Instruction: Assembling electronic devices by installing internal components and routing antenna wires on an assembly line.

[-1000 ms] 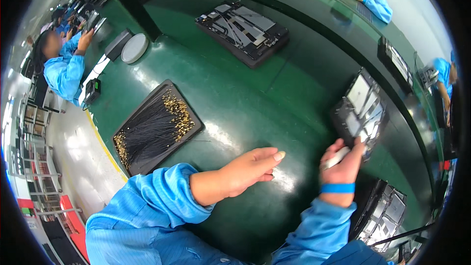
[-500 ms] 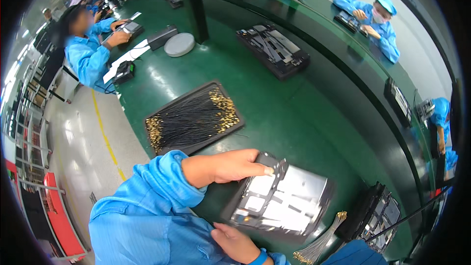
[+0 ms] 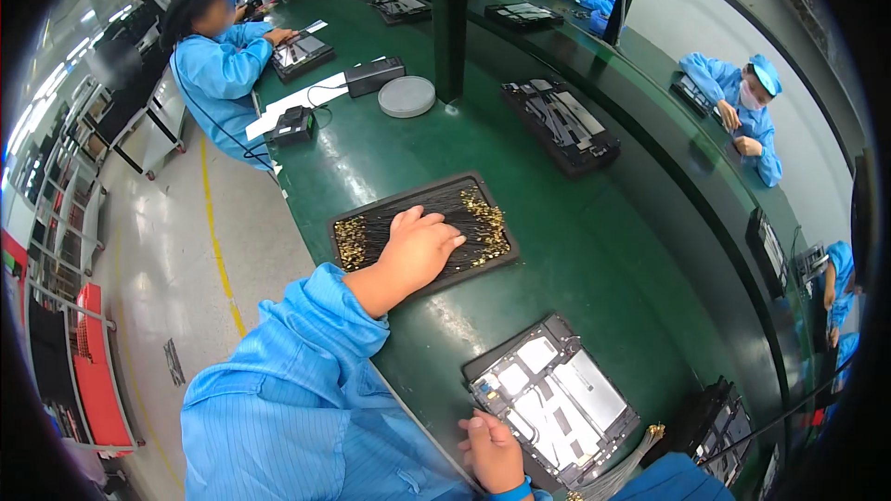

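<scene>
My left hand point(image 3: 415, 249) rests on the bundle of thin black cables point(image 3: 380, 232) with gold-coloured ends, its fingers spread. Those cables lie in a shallow dark tray point(image 3: 475, 179). My right hand point(image 3: 494, 455), with a blue wristband, is beside the near left edge of an opened flat electronic device point(image 3: 587, 388). Its fingers are curled in against the thumb; whatever is between them cannot be made out. White and silver parts show inside the device, which sits on a black block on the green table.
A bunch of grey cables point(image 3: 626, 464) lies right of the device, near a stacked black unit point(image 3: 719, 431). Farther off are another opened device point(image 3: 561, 125), a round grey lid point(image 3: 406, 96) and a dark post point(image 3: 449, 28). A co-worker point(image 3: 218, 65) sits at the far left.
My left hand has let go of the device and moved onto the cables in the tray. The device now lies on its block. My right hand's fingers have curled in. The view has shifted.
</scene>
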`<act>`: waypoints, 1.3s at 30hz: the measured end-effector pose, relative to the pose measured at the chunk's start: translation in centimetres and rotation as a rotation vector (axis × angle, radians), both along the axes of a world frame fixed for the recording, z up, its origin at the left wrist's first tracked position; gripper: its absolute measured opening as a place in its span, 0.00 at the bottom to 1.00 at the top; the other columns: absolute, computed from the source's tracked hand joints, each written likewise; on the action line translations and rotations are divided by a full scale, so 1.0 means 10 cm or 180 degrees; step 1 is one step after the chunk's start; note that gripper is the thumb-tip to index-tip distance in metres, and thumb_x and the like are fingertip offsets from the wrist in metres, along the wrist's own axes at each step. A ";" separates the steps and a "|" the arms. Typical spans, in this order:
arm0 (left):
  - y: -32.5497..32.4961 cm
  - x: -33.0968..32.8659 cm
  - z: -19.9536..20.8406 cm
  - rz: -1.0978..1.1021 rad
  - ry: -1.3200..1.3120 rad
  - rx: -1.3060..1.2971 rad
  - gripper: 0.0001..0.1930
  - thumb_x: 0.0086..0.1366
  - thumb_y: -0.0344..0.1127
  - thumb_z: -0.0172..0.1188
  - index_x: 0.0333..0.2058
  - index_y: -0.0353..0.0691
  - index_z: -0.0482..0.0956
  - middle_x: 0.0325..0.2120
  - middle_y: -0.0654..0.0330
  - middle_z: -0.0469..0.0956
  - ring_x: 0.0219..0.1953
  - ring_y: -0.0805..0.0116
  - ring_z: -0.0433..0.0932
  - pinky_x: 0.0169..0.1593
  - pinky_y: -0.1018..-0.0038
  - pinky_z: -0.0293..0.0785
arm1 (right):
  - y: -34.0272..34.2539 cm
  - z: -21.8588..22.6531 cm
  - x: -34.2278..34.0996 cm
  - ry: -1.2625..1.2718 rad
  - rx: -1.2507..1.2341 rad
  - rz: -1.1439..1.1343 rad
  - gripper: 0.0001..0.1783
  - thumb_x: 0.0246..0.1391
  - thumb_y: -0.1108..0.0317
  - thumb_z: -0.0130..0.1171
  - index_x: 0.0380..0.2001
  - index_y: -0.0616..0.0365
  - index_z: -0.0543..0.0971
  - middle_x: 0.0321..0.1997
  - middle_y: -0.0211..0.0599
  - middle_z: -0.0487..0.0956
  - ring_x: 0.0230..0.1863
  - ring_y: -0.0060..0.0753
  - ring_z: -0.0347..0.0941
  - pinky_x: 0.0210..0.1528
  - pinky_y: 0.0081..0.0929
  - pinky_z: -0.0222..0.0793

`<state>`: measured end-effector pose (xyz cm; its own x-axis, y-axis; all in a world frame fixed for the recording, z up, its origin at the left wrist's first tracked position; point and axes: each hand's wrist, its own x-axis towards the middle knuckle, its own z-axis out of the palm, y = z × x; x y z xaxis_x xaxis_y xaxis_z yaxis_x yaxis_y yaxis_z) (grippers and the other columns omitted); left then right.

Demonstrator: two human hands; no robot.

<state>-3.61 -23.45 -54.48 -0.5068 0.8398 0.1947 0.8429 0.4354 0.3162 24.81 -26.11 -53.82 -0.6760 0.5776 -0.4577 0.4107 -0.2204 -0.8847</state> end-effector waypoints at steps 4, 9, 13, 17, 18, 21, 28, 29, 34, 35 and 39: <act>0.02 0.03 0.06 -0.0136 0.0244 0.0483 0.11 0.56 0.39 0.48 0.31 0.43 0.76 0.32 0.58 0.73 0.42 0.56 0.66 0.48 0.62 0.56 | 0.00 -0.06 0.03 0.0193 -0.0379 -0.0182 0.24 0.54 0.55 0.42 0.44 0.65 0.67 0.27 0.33 0.71 0.22 0.19 0.64 0.26 0.16 0.61; 0.05 -0.02 0.16 -0.0512 0.0049 0.0598 0.10 0.54 0.36 0.51 0.30 0.36 0.75 0.27 0.55 0.75 0.34 0.58 0.71 0.42 0.68 0.64 | 0.08 0.14 0.02 -0.0268 -0.0739 0.0028 0.24 0.53 0.54 0.43 0.47 0.63 0.65 0.29 0.32 0.73 0.21 0.17 0.63 0.23 0.14 0.60; 0.09 0.20 0.36 -0.1146 0.0440 0.1152 0.07 0.50 0.32 0.54 0.29 0.36 0.74 0.23 0.58 0.73 0.27 0.62 0.71 0.31 0.71 0.68 | 0.03 -0.01 0.03 -0.0146 -0.1047 -0.0490 0.24 0.52 0.56 0.45 0.48 0.62 0.63 0.33 0.36 0.73 0.22 0.18 0.65 0.21 0.14 0.61; 0.00 0.53 0.59 -0.2176 0.0640 0.1316 0.08 0.45 0.30 0.56 0.27 0.38 0.74 0.20 0.63 0.69 0.24 0.69 0.68 0.24 0.77 0.66 | 0.10 -0.02 0.01 0.0318 -0.1403 -0.1025 0.23 0.52 0.61 0.46 0.47 0.67 0.63 0.34 0.40 0.73 0.23 0.21 0.66 0.20 0.16 0.63; -0.02 0.61 0.58 -0.2524 0.0717 0.1257 0.09 0.44 0.31 0.57 0.27 0.38 0.74 0.21 0.64 0.69 0.24 0.70 0.68 0.23 0.78 0.66 | 0.14 0.04 0.00 0.0443 -0.1495 -0.1225 0.23 0.52 0.61 0.46 0.47 0.66 0.62 0.35 0.40 0.72 0.23 0.22 0.66 0.21 0.17 0.63; -0.10 0.81 0.54 -0.3071 0.0529 0.1127 0.09 0.43 0.31 0.57 0.27 0.39 0.74 0.21 0.66 0.68 0.23 0.73 0.67 0.22 0.79 0.65 | 0.17 0.19 0.05 0.0646 -0.1282 -0.1614 0.23 0.52 0.63 0.47 0.48 0.63 0.61 0.37 0.43 0.71 0.26 0.26 0.67 0.21 0.19 0.64; -0.09 1.04 0.38 -0.3429 0.0286 0.1149 0.10 0.42 0.32 0.58 0.27 0.40 0.74 0.23 0.65 0.70 0.24 0.71 0.69 0.22 0.78 0.67 | 0.16 0.30 0.25 0.0467 -0.1148 -0.1610 0.18 0.52 0.62 0.47 0.42 0.63 0.67 0.38 0.38 0.72 0.28 0.21 0.65 0.25 0.17 0.65; -0.09 1.06 0.38 -0.3455 0.0257 0.1193 0.10 0.42 0.32 0.58 0.28 0.41 0.74 0.22 0.65 0.70 0.24 0.70 0.69 0.22 0.78 0.67 | 0.15 0.28 0.27 0.0338 -0.1198 -0.1586 0.16 0.52 0.62 0.47 0.39 0.63 0.70 0.36 0.36 0.73 0.27 0.20 0.65 0.25 0.17 0.65; -0.27 1.16 0.31 -0.3670 -0.0273 0.0584 0.12 0.42 0.33 0.58 0.29 0.42 0.74 0.21 0.67 0.69 0.22 0.73 0.68 0.21 0.79 0.65 | 0.03 0.21 0.34 0.0284 -0.1678 -0.1347 0.16 0.50 0.58 0.49 0.36 0.58 0.73 0.23 0.27 0.70 0.19 0.15 0.62 0.21 0.12 0.59; -0.33 1.19 0.29 -0.3813 -0.0474 0.0233 0.12 0.42 0.33 0.57 0.30 0.43 0.74 0.20 0.68 0.68 0.21 0.73 0.67 0.20 0.80 0.64 | 0.00 0.18 0.34 0.0305 -0.1974 -0.1292 0.15 0.50 0.58 0.50 0.35 0.57 0.73 0.23 0.27 0.70 0.19 0.16 0.62 0.21 0.12 0.59; -0.48 1.29 0.16 -0.3704 -0.0742 0.0435 0.13 0.39 0.31 0.56 0.29 0.43 0.74 0.20 0.68 0.67 0.21 0.74 0.67 0.20 0.80 0.63 | 0.00 0.17 0.37 0.0116 -0.2329 -0.1161 0.13 0.49 0.60 0.51 0.33 0.58 0.73 0.24 0.29 0.71 0.18 0.16 0.62 0.20 0.13 0.59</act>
<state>9.24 -28.21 -52.89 0.5093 0.7978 0.3225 0.6253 -0.6006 0.4982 28.54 -26.12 -52.08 -0.5251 0.3275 -0.7855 0.1754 -0.8615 -0.4764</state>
